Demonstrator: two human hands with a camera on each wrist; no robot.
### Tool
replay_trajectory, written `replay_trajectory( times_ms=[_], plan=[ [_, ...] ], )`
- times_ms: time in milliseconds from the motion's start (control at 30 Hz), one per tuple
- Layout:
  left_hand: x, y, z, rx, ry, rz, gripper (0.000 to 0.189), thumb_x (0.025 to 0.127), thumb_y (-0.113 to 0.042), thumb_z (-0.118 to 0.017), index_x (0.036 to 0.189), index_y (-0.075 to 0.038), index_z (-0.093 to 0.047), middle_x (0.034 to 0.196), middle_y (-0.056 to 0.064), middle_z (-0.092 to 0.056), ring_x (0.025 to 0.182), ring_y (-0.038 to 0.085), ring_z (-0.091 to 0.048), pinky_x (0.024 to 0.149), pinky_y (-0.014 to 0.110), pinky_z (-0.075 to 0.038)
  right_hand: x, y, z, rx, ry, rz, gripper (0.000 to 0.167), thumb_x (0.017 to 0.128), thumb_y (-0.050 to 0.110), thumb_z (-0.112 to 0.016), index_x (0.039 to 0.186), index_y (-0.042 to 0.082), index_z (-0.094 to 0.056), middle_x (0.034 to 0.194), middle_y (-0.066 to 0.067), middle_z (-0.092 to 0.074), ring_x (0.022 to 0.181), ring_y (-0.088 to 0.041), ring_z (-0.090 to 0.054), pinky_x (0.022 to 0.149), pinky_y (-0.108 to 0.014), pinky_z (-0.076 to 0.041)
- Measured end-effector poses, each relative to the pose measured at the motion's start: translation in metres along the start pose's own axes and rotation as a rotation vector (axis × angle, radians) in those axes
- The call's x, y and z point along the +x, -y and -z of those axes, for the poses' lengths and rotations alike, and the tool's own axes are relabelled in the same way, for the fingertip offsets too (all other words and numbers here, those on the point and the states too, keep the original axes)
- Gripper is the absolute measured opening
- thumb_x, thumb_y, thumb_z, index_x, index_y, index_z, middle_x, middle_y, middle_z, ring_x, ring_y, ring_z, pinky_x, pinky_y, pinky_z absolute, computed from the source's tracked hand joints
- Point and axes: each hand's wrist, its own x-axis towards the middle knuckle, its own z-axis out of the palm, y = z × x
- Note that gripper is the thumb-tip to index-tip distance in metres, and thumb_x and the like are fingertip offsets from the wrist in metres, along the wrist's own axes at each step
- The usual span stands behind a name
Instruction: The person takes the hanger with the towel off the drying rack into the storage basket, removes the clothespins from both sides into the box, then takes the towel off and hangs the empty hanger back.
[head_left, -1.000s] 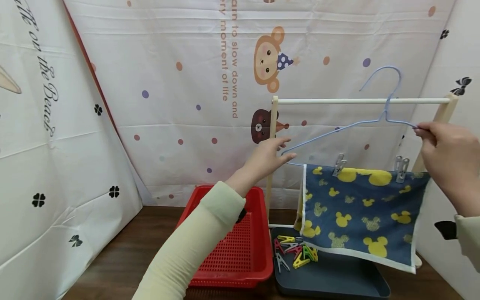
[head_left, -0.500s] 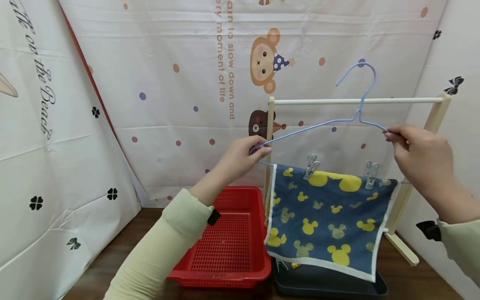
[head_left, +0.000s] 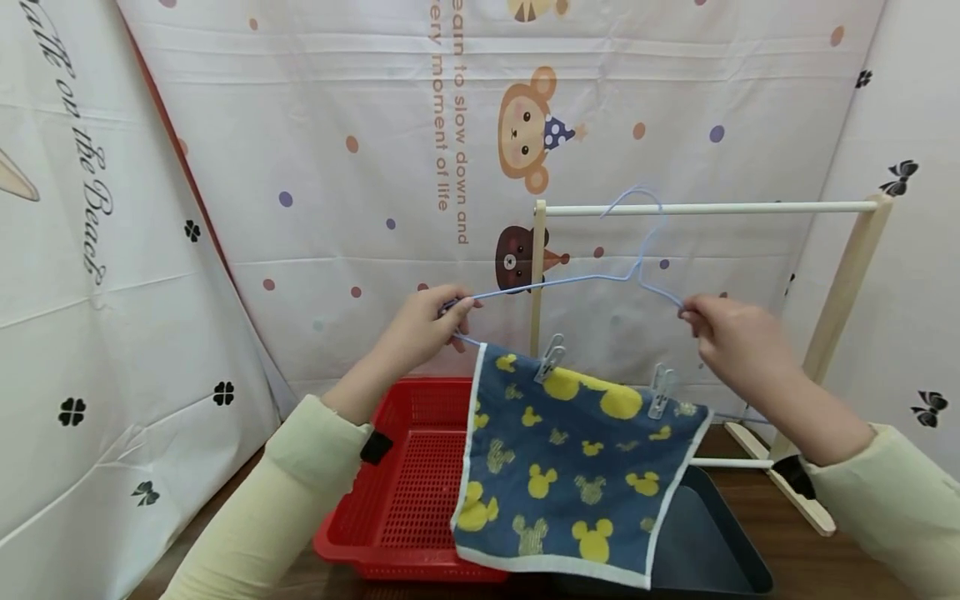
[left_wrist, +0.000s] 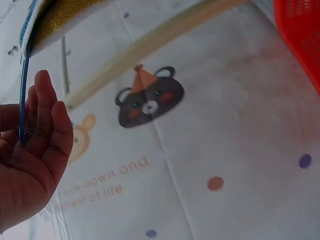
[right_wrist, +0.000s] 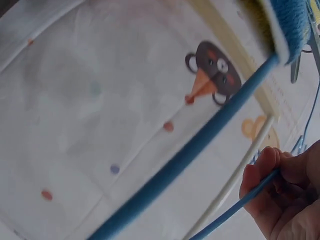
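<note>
Holding a light-blue wire hanger [head_left: 570,279] by its two ends, the person keeps it level in front of the chest. Left hand [head_left: 420,329] pinches the left corner, fingers curled round the wire; the left wrist view shows the blue wire running down across the fingers [left_wrist: 47,107]. Right hand [head_left: 731,337] grips the right shoulder of the hanger, fingers closed on the wire, which the right wrist view confirms.

A blue towel [head_left: 573,458] with yellow mouse-head shapes and a white border hangs from the hanger's lower bar. Two grey clips fasten it there: one [head_left: 551,358] near the left, one [head_left: 662,390] toward the right. The towel droops slantwise, its lower edge over the trays.

The hanger's hook [head_left: 637,208] sits close to the white rail [head_left: 705,208] of a small wooden drying rack [head_left: 843,292]; whether it is over the rail, or only in front of it, cannot be told from this angle.

Judged from this: the clipping looks done, both clips seated. Hanging the piece on the rail seems the part not settled, since both hands carry its weight.

Below, a red perforated basket [head_left: 408,500] stands on the dark wooden worktop [head_left: 825,550], with a dark grey tray [head_left: 712,550] just beside it to the right, partly hidden by the towel. Printed cartoon sheets [head_left: 337,167] form the backdrop.
</note>
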Motion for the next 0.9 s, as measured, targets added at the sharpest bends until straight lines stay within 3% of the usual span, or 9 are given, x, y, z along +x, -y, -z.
replay_trajectory(
  times_ms=[167, 267, 400, 500, 667, 900],
  plan=[
    [-0.009, 0.018, 0.012, -0.016, 0.010, 0.019, 0.024, 0.107, -0.014, -0.052, 0.118, 0.002, -0.067, 0.079, 0.013, -0.061, 0.060, 0.017, -0.068, 0.069, 0.029, -0.060, 0.002, 0.020, -0.010, 0.045, 0.103, -0.019, 0.013, 0.099, 0.000, -0.059, 0.102, -0.009, -0.067, 0.085, -0.022, -0.073, 0.060, -0.021, -0.057, 0.053, -0.029, -0.040],
    [-0.015, 0.030, 0.020, -0.012, 0.000, 0.023, 0.025, 0.107, -0.012, -0.052, 0.118, 0.005, -0.067, 0.079, 0.015, -0.062, 0.062, 0.021, -0.069, 0.070, 0.031, -0.061, 0.005, 0.032, -0.016, 0.062, 0.112, 0.001, 0.013, 0.100, 0.001, -0.059, 0.103, -0.008, -0.067, 0.086, -0.021, -0.073, 0.061, -0.022, -0.061, 0.052, -0.030, -0.043],
    [-0.026, 0.045, 0.031, 0.017, -0.020, 0.033, 0.024, 0.107, -0.010, -0.052, 0.117, 0.007, -0.066, 0.080, 0.016, -0.064, 0.065, 0.016, -0.067, 0.069, 0.026, -0.061, 0.011, 0.047, -0.026, 0.084, 0.132, 0.019, 0.013, 0.101, 0.003, -0.058, 0.104, -0.006, -0.067, 0.086, -0.019, -0.074, 0.063, -0.024, -0.064, 0.054, -0.033, -0.047],
    [-0.034, 0.052, 0.037, 0.033, -0.027, 0.033, 0.023, 0.106, -0.010, -0.053, 0.115, 0.007, -0.066, 0.081, 0.017, -0.065, 0.067, 0.012, -0.064, 0.066, 0.019, -0.058, 0.014, 0.057, -0.032, 0.098, 0.168, 0.010, 0.013, 0.102, 0.005, -0.058, 0.105, -0.005, -0.067, 0.087, -0.018, -0.074, 0.064, -0.022, -0.063, 0.055, -0.033, -0.047],
    [-0.045, 0.064, 0.047, 0.038, -0.023, 0.030, 0.022, 0.105, -0.007, -0.053, 0.115, 0.008, -0.065, 0.083, 0.018, -0.065, 0.069, 0.013, -0.063, 0.067, 0.019, -0.058, 0.022, 0.071, -0.043, 0.115, 0.211, -0.018, 0.014, 0.103, 0.006, -0.057, 0.104, -0.004, -0.067, 0.088, -0.016, -0.074, 0.067, -0.022, -0.061, 0.057, -0.032, -0.047],
    [-0.057, 0.079, 0.065, 0.089, -0.042, 0.096, 0.024, 0.106, -0.007, -0.051, 0.118, 0.008, -0.064, 0.084, 0.016, -0.066, 0.070, 0.013, -0.066, 0.070, 0.019, -0.060, 0.039, 0.089, -0.058, 0.186, 0.246, -0.035, 0.015, 0.105, 0.007, -0.054, 0.106, -0.002, -0.065, 0.089, -0.015, -0.072, 0.064, -0.020, -0.053, 0.058, -0.030, -0.041]
  ],
)
